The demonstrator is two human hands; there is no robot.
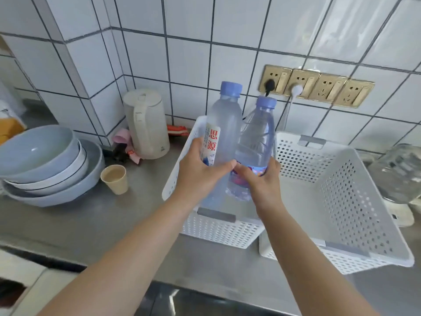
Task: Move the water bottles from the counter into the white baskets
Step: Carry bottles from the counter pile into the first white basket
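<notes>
A: Hands?

B: Both busy. The left hand point(200, 169) grips the left bottle point(224, 128) round its lower half, thumb across the front, fingers curled over the white label w/ red characters. The right hand point(259, 179) grips the right bottle point(257, 142) low down, at its coloured label band, fingers wrapped round the far side.

A: Where are the bottles?

B: Both upright, side by side, touching or v. nearly. Blue caps on both. They sit inside the left basket point(218, 229); their bases are below its front rim. Can't tell if the bases rest on the basket floor.

A: 2nd basket?

B: The right basket point(341, 201) is just beside the left one, touching or nearly, and bigger in view. White, perforated walls, grey handle strips front and back. Nothing seen inside it.

A: Both on the counter?

B: Yes, on the grey counter point(114, 224), against the white tiled wall.

A: Other stuff?

B: Left side: a stack of grey-blue bowls point(45, 165), a small paper cup point(115, 179) just right of them, a cream kettle point(147, 124) in the corner behind. Four brass sockets point(316, 88) on the wall above the baskets, two w/ plugs in. A glass jar point(398, 172) at the far right edge, blurry.
</notes>
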